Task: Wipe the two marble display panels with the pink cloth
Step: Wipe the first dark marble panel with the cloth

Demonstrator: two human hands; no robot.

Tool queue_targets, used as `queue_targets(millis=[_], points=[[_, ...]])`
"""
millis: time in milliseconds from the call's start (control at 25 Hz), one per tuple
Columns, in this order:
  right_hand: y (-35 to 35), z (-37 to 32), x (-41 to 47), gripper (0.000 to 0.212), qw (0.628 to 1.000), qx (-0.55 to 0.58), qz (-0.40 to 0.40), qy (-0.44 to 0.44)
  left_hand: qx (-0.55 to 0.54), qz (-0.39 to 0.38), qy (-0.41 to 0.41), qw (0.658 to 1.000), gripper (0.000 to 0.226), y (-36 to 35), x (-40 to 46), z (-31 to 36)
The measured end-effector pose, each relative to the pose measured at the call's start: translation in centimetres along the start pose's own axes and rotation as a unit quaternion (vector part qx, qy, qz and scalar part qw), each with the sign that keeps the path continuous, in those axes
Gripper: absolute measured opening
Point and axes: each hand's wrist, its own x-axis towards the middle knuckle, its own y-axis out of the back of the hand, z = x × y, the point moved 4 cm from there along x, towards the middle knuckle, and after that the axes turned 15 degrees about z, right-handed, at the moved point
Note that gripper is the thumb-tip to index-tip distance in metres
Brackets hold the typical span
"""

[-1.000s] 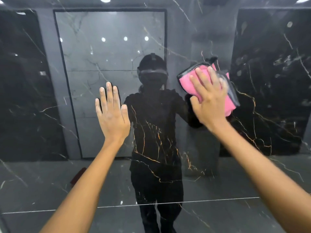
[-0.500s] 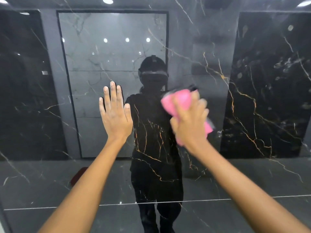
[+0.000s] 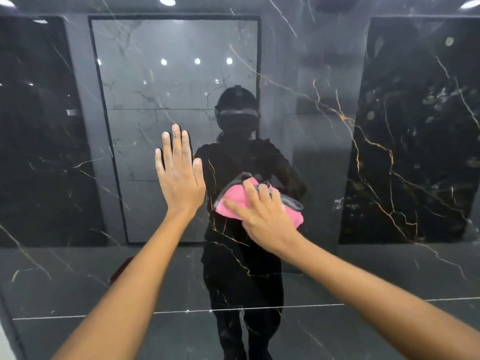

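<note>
Right up against the panel (image 3: 324,141), a glossy black marble slab with gold and white veins, both hands are flat on the stone. The left hand (image 3: 180,175) is planted palm-down on it, fingers straight and close together pointing up, thumb a bit off to the side, nothing held. The right hand (image 3: 265,216) sits lower and just beside it, pressing the cloth (image 3: 233,201) against the surface. Its fingers are spread and mostly straight over the fabric, pushing it flat more than gripping it; can't see if any fingertip hooks over the top edge.

The cloth is pink with a grey border, bunched up a little, sticking out from under the right hand on the upper left and again on the right side. It's roughly mid-frame, below and right of the left hand.

The slab is so shiny it works like a mirror: you get a dark reflection (image 3: 241,178) of the person straight ahead, wearing a head rig, plus reflected ceiling spots (image 3: 167,0) and what looks like a paler grey marble slab (image 3: 155,81) behind. A thin pale line (image 3: 285,306) runs across low down; can't tell if it's a joint or a reflection. Only one panel is clearly identifiable from here.
</note>
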Motion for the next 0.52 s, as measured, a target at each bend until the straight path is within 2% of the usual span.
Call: queue_targets(millis=[40,80,120,200,240,280,320,400,440,480,520], points=[[0.5,1.6,0.8,0.051,0.999,0.007,-0.010,0.047,-0.001,-0.001,-0.002,1.000,0.058,0.0,-0.1,0.0],[1.5,4.8,3.1,0.047,0.999,-0.015,-0.003,0.030,0.000,-0.001,-0.005,1.000,0.058,0.0,-0.1,-0.1],[2.6,8.6,5.8,0.045,0.997,-0.045,0.021,-0.056,0.001,0.000,-0.005,1.000,0.057,0.0,-0.1,-0.1],[4.4,13.4,8.8,0.050,0.958,-0.066,0.094,-0.264,0.000,0.004,0.000,1.000,0.057,-0.2,-0.2,-0.1],[4.1,12.9,7.9,0.053,0.944,-0.048,0.120,-0.304,-0.002,0.005,-0.001,1.000,0.057,-0.2,-0.2,-0.1],[2.7,10.7,5.5,0.055,0.948,-0.027,0.122,-0.292,-0.002,0.005,-0.003,1.000,0.057,-0.2,-0.3,0.0],[1.1,7.3,2.1,0.057,0.968,-0.010,0.094,-0.231,-0.001,0.006,-0.003,1.000,0.057,-0.2,-0.2,0.0],[0.2,1.5,-4.9,0.060,0.999,0.027,0.017,-0.039,-0.005,0.004,0.001,1.000,0.057,-0.1,0.0,0.0],[0.3,1.7,-6.2,0.061,0.999,0.026,-0.016,0.041,-0.007,0.002,0.001,1.000,0.057,0.0,-0.1,0.0],[0.5,3.7,-5.5,0.058,0.996,0.016,-0.026,0.086,-0.008,0.001,0.000,1.000,0.057,0.1,-0.1,0.0],[1.3,6.9,-3.1,0.053,0.997,-0.012,-0.012,0.072,-0.006,0.000,-0.001,1.000,0.057,0.0,-0.1,0.0]])
